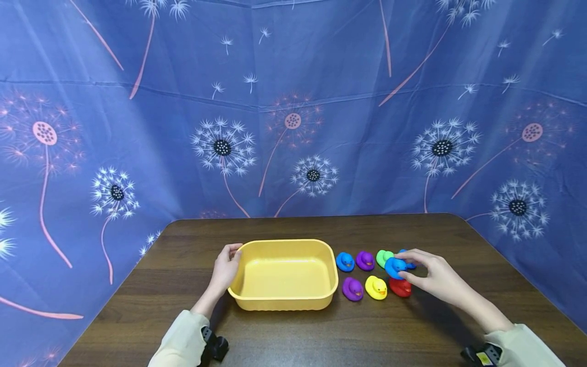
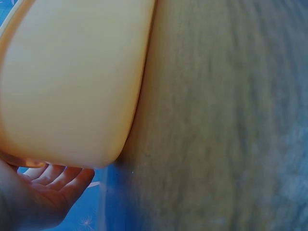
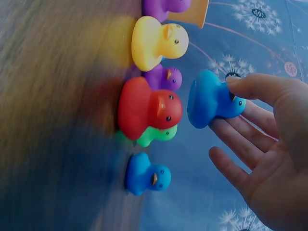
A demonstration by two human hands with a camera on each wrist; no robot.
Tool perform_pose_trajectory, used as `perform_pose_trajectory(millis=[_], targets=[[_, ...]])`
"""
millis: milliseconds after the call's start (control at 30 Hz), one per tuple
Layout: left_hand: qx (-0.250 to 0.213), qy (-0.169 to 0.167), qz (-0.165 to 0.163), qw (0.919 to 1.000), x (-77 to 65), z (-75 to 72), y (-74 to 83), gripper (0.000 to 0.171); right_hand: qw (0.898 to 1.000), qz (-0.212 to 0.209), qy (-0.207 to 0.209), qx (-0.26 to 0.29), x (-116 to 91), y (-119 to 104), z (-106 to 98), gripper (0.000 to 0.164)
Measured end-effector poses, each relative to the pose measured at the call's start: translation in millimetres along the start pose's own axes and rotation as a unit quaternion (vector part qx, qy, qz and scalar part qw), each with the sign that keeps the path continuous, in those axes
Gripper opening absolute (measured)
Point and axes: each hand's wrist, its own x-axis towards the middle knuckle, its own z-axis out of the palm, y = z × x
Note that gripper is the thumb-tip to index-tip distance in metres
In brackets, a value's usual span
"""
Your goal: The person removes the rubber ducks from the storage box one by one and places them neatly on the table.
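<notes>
Nearest the yellow tub (image 1: 284, 300): left hand (image 1: 225, 270) cupped against its left wall, fingers lightly curled around the corner, steadying. Right of the tub: right hand (image 1: 433, 278) pinching a blue duck (image 1: 395, 266) by the head, thumb above and fingertips (image 3: 226, 127) below, lifted over the red duck (image 1: 400, 287). Shallow grip (head only), so likely to slip and scatter the neighbours. Farther right of the tub, lined up: purple duck (image 1: 365, 260), green duck (image 1: 382, 257).
</notes>
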Motion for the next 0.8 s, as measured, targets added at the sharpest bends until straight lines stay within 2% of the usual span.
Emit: perform_pose_trajectory(millis=[367, 800], targets=[[-0.003, -0.003, 0.003, 1.0000, 0.1, 0.3, -0.9, 0.029, 1.000, 0.013, 0.018, 0.002, -10.0, 9.7, -9.8, 0.039], [-0.002, -0.003, 0.001, 1.0000, 0.7, 0.0, -0.4, 0.028, 0.999, 0.037, 0.017, -0.036, -21.1, 22.7, -17.0, 0.039]])
